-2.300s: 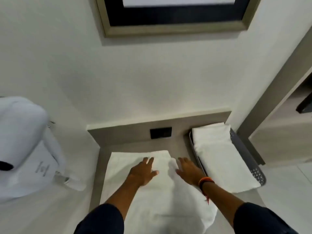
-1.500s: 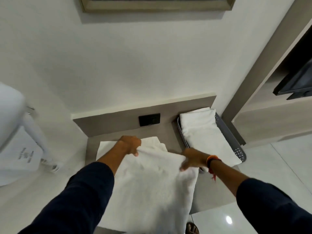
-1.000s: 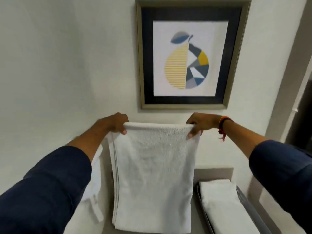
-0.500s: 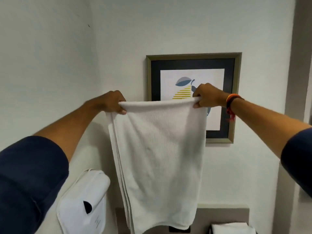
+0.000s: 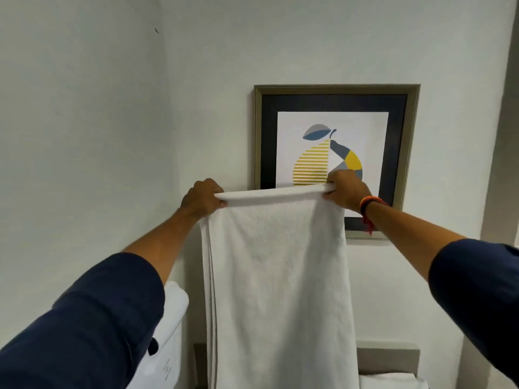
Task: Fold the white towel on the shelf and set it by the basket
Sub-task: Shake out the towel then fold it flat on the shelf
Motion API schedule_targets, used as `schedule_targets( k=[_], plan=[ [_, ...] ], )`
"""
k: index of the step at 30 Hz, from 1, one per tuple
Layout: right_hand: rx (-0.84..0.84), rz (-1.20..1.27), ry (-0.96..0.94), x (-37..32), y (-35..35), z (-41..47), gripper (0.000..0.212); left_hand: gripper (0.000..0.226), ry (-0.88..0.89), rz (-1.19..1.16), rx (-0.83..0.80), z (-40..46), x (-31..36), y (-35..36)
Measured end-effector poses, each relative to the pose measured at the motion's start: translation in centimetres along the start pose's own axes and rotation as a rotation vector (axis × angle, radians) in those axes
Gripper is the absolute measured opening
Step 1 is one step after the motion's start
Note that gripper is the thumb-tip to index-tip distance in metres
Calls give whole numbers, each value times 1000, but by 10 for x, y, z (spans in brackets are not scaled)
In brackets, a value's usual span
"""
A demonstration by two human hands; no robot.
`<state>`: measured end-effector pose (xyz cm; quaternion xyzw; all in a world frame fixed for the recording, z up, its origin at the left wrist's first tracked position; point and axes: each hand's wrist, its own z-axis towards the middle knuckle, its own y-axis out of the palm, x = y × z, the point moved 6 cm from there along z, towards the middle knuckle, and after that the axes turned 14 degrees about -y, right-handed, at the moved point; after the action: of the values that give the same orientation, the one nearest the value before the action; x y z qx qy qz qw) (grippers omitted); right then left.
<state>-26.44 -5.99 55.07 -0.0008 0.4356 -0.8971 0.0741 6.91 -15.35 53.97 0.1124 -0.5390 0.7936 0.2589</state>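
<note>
- The white towel (image 5: pixel 276 279) hangs full length in front of the wall, held up just below and left of the framed pear picture (image 5: pixel 335 153).
- Left hand (image 5: pixel 202 198) is clenched on the towel's top left corner; right hand (image 5: pixel 346 190) pinches the top right corner, its knuckles covering the bottom of the pear.
- The towel's top edge runs taut between the two hands, rolled over in a thick hem, and layered edges show down its left side.
- Its lower end runs off the bottom of the frame, so I cannot tell where it stops.
- The shelf (image 5: pixel 389 356) shows only as a grey strip of back panel, below the picture and right of the towel; the rest is hidden behind the cloth.
- A sliver of a folded white towel (image 5: pixel 391 382) peeks in at the bottom edge under the picture; the basket itself is out of view.
- A white bag (image 5: pixel 168 346) far below-left of the picture is mostly covered by the dark left sleeve (image 5: pixel 92 329).
- Compared with half a second ago, the hands sit lower against the picture, so the whole leaf and more of the pear now show above the towel edge.
- The grip on both corners is unchanged.
</note>
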Motion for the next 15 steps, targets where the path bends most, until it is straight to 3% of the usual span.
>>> schedule_targets(
  k=[6, 9, 12, 15],
  plan=[
    [64, 154, -6, 17, -27, -3, 29, 14, 86, -60, 0, -1, 15, -16],
    [-14, 647, 3, 20, -21, -32, 14, 8, 116, -136, -127, -23, 18, -15],
    [-350, 1084, 166, 21, 10, -79, 19, 6, -91, -319, -428, -51, 2, 4],
    [-841, 1233, 240, 14, 53, -148, 29, 34, -315, -311, -897, -103, -25, 54]
  ],
)
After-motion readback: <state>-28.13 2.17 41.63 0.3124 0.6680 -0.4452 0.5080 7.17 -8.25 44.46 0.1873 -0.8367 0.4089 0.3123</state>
